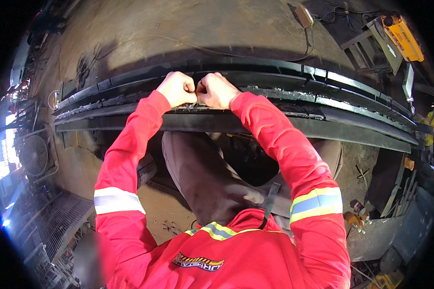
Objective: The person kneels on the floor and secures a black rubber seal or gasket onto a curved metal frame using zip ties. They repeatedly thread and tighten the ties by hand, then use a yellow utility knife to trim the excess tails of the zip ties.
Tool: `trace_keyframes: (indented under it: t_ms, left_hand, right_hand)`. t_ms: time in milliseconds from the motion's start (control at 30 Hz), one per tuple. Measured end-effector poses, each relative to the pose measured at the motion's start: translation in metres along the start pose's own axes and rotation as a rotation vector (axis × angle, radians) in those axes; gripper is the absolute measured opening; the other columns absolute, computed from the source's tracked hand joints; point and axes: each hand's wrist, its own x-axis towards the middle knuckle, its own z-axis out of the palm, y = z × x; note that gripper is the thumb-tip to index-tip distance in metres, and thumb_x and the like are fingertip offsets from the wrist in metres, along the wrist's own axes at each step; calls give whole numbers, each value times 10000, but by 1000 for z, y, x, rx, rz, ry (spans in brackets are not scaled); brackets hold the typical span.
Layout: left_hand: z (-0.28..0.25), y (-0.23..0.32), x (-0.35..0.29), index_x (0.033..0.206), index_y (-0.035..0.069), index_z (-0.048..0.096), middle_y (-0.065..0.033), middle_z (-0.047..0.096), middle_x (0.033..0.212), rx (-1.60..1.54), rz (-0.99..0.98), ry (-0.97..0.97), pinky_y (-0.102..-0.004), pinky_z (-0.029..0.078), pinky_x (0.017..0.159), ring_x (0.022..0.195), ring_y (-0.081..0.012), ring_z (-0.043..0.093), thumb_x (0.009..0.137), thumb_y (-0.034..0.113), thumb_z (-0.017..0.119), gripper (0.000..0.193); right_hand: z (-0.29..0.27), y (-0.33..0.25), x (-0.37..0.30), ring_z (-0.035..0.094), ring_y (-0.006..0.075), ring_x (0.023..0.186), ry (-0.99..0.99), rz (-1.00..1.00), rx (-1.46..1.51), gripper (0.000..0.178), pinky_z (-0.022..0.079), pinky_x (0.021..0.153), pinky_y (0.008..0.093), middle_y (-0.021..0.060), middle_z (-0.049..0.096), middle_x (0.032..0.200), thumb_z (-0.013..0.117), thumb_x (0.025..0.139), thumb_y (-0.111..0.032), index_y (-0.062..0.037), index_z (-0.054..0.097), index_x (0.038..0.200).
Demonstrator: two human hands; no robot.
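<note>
Several long dark metal beams (275,126) run side by side from left to right in front of my knees, some with shiny upper faces. My left hand (176,89) is closed over the middle of them, its fingers curled in. Close beside it, my right hand (218,90) is also closed, thumb and fingers pinched toward the left one. Between and under the fingertips, something small and thin may be gripped, but the hands hide it. Both hands are bare and rest at the beams' upper edges. A narrow gap separates them.
An orange-yellow machine (402,38) sits on a metal stand at the far right. A brown box (304,16) and a cable (178,42) lie on the floor beyond the beams. At left are a round fan (34,155) and a metal grating (65,222). Scrap pieces (404,190) lean at right.
</note>
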Motion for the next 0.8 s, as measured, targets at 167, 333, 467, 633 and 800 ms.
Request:
trace_keyframes:
  t_ms: [167,333,467,633,800]
  left_hand:
    - [4,1,-1,698,-33,636,-91,628,607,44,38,115,-277,483,560,570,-103,582,645,32,696,103]
    - [4,8,-17,694,-28,633,-102,626,597,87,155,223,-269,486,545,547,-104,590,633,25,697,103]
    - [12,1,-14,687,-27,627,-93,619,589,45,132,271,-264,485,538,535,-96,580,628,23,698,105]
    - [18,-11,-6,698,-27,629,-86,616,584,-54,127,344,-262,487,541,547,-94,582,644,23,697,100]
    - [11,-6,-12,756,-26,647,-123,672,688,32,83,445,-269,499,592,610,-122,626,750,45,661,72]
  right_hand:
    - [-1,2,0,639,390,907,27,-55,-14,226,510,803,412,238,658,907,607,757,-158,-27,709,911]
    - [-12,13,-4,591,167,675,-205,-61,323,236,465,648,347,137,645,695,657,796,-212,24,673,809]
    - [-12,-7,-3,636,212,734,-181,50,112,304,495,717,341,161,680,777,738,684,-219,4,705,888]
    - [5,-1,2,673,316,831,115,84,62,248,512,779,384,203,684,860,658,729,-165,-16,708,921]
    - [13,-1,6,663,244,738,114,64,101,237,511,714,364,160,687,779,613,820,-169,11,694,952]
